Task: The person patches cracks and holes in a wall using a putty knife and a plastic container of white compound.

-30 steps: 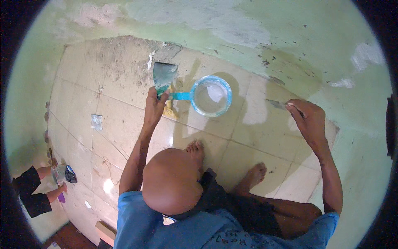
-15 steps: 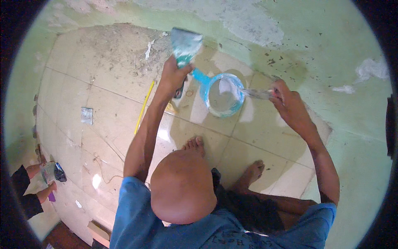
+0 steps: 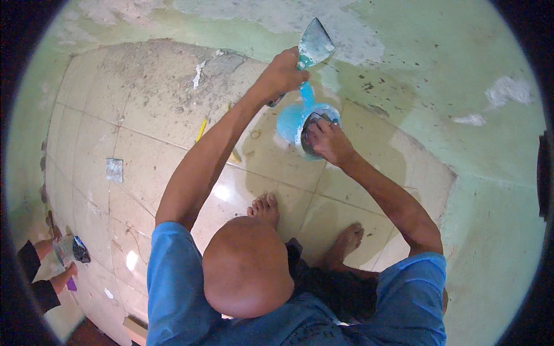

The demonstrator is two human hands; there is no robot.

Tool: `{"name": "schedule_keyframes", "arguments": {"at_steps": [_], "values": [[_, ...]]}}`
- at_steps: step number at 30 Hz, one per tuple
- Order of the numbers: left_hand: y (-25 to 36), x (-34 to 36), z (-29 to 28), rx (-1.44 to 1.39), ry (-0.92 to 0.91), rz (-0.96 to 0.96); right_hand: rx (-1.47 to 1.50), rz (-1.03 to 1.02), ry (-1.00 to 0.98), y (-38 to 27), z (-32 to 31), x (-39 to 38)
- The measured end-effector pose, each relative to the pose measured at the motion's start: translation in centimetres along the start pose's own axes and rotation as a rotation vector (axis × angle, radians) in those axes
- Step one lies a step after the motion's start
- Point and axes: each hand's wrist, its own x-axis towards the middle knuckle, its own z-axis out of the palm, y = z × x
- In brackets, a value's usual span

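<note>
The left hand [image 3: 283,75] and scraper [image 3: 315,45] are further right. The blue pot [image 3: 290,123] has tipped sideways, and the right hand [image 3: 330,142] has moved into it

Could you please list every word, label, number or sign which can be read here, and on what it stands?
No text can be read.
Blue shirt: faint dark marks by the lower picture edge, perhaps lettering, too blurred to read.
Blue pot and scraper: no lettering visible.

One left hand [image 3: 281,74] and one right hand [image 3: 329,139], one blue pot [image 3: 290,124] with one handle [image 3: 306,92], one wide scraper [image 3: 315,46], two bare feet [image 3: 264,210], one yellow stick [image 3: 201,130], one grey square piece [image 3: 115,170], one other person [image 3: 45,294] at left
</note>
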Motion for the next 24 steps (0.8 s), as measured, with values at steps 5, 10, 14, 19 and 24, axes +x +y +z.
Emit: {"name": "schedule_keyframes", "arguments": {"at_steps": [5,10,14,19,24], "values": [[1.6,-2.4,1.5,0.012,0.114,0.003,0.032,0.069,-0.126,-0.4,0.3,-0.2],[0.9,-4.6,2.7,0.063,0.31,0.076,0.39,0.4,-0.202,-2.3,0.4,0.0],[-0.1,-7.4,3.3,0.097,0.429,0.131,0.642,0.684,-0.069,-3.6,1.5,0.9],[0.4,-10.7,3.1,-0.202,0.532,-0.073,1.719,1.388,-0.002,-1.9,2.1,1.3],[-4.1,-14.5,0.4,-0.362,0.609,-0.184,1.975,1.552,0.105,-1.1,-4.8,-0.3]]}}
